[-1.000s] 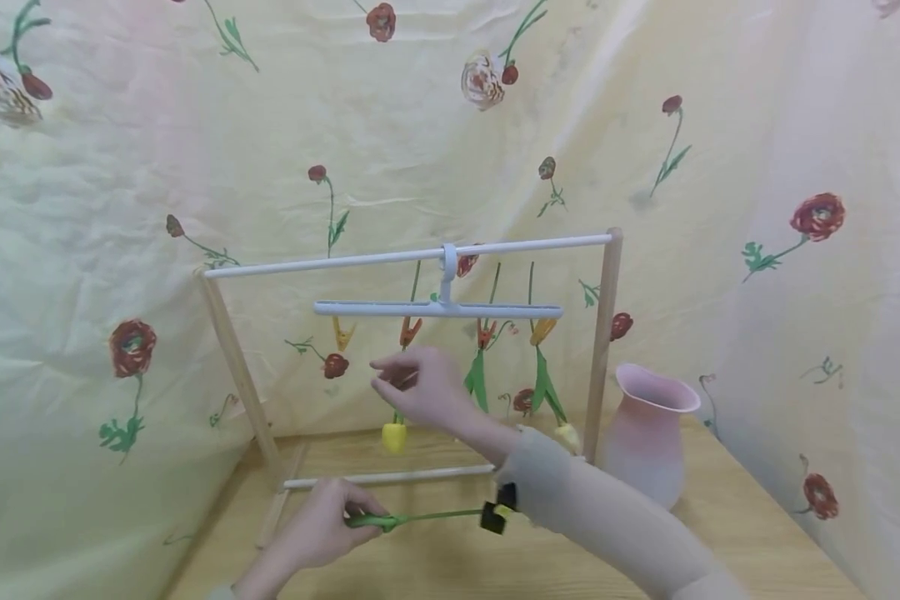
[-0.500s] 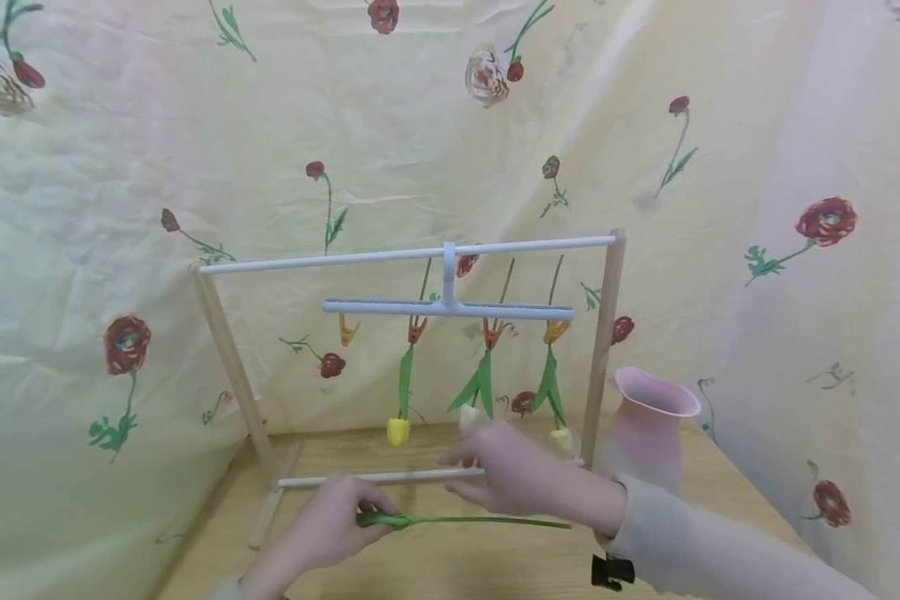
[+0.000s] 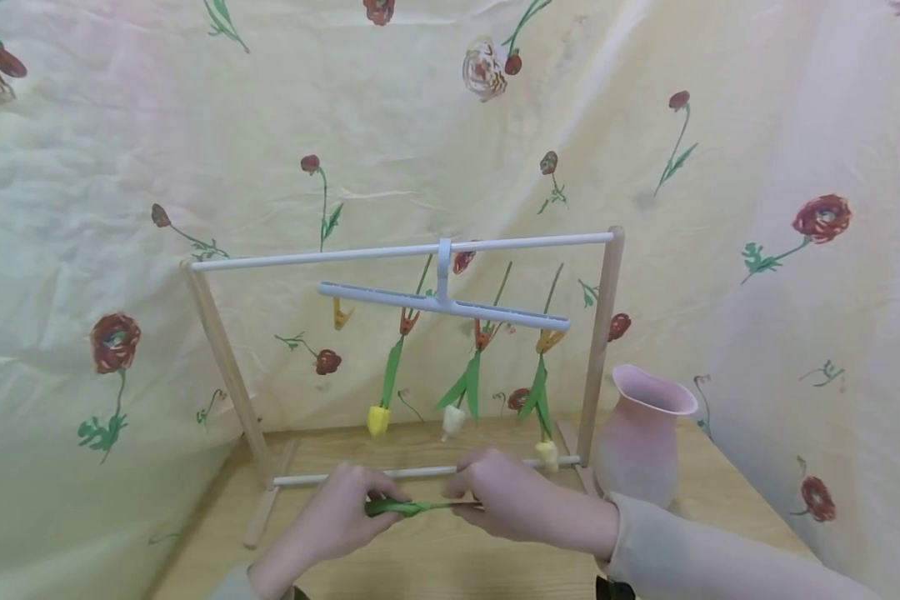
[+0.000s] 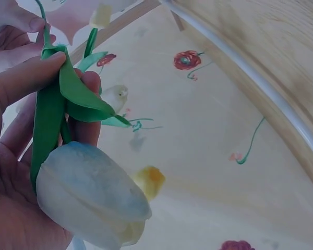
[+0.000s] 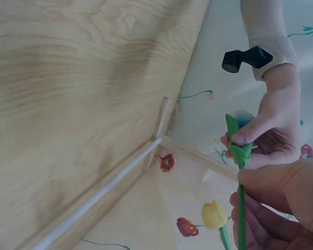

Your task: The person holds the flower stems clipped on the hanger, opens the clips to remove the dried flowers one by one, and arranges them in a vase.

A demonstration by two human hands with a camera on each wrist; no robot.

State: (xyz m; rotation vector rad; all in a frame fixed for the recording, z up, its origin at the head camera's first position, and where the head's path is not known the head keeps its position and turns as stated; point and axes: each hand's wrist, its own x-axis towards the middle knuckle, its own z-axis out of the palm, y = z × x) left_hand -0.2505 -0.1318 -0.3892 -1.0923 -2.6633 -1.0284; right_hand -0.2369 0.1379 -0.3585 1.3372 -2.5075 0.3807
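Note:
An artificial white tulip (image 4: 94,192) lies in my left hand (image 3: 337,512), whose thumb and fingers grip it by its green leaves just behind the bloom. My right hand (image 3: 513,500) pinches the tulip's stem (image 5: 241,216) a short way along from the leaves. Beyond both hands, a pale blue hanger (image 3: 441,303) hangs tilted, its right end lower. From its clips three tulips hang head down: a yellow tulip (image 3: 378,421), a whitish tulip (image 3: 453,421) and a pale yellow tulip (image 3: 546,454). The leftmost orange-yellow clip (image 3: 341,315) holds nothing.
A wooden rack with a white top rail (image 3: 307,260) and a white lower rail (image 3: 427,472) stands on the wooden table (image 3: 420,567). To its right is a pink-and-white vase (image 3: 641,450). Flower-printed cloth (image 3: 420,125) surrounds the table at the back and sides.
My right hand has come down from near the clips and now pinches the tulip stem. The hanger has tipped, right end down. My left hand keeps its grip on the tulip.

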